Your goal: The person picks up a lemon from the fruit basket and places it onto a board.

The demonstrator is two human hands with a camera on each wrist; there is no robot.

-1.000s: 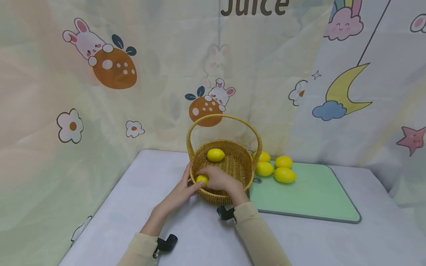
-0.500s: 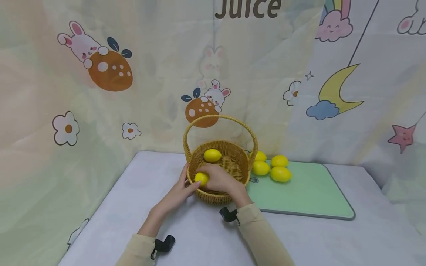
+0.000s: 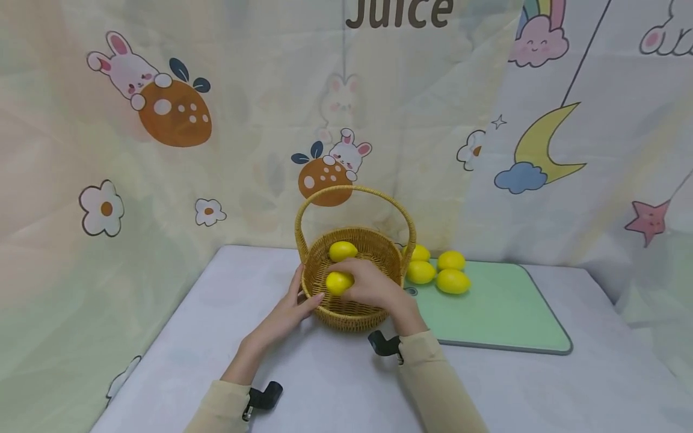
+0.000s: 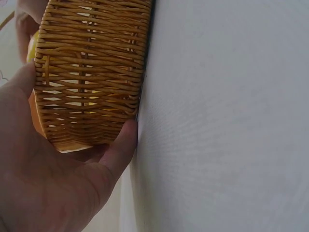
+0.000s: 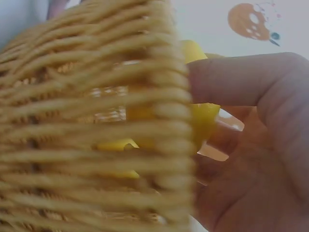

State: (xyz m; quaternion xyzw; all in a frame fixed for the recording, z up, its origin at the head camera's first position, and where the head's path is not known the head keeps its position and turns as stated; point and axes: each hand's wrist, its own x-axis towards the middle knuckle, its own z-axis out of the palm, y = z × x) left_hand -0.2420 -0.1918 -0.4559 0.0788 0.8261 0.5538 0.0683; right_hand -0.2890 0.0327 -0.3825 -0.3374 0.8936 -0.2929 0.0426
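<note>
A wicker basket (image 3: 352, 322) with a tall arched handle stands on the table. Inside it, toward the back, lies a lemon (image 3: 343, 251). My right hand (image 3: 370, 285) reaches over the front rim and holds a second lemon (image 3: 339, 283) within the basket. Part of that lemon shows past the thumb and the blurred weave in the right wrist view. At the basket's left side, my left hand (image 3: 289, 313) grips the wall. In the left wrist view, the thumb (image 4: 24, 79) is at the rim and a fingertip (image 4: 128, 133) is low by the base.
Several lemons (image 3: 453, 281) sit on a green board (image 3: 498, 319) with a dark edge, right of the basket. A white cloth covers the table (image 3: 335, 385). Behind it hangs a printed curtain (image 3: 243, 120) with rabbits and flowers.
My right hand has lifted the lemon from the basket's front left side and moved it right, toward the middle. My left hand stays at the basket. The head view has shifted slightly.
</note>
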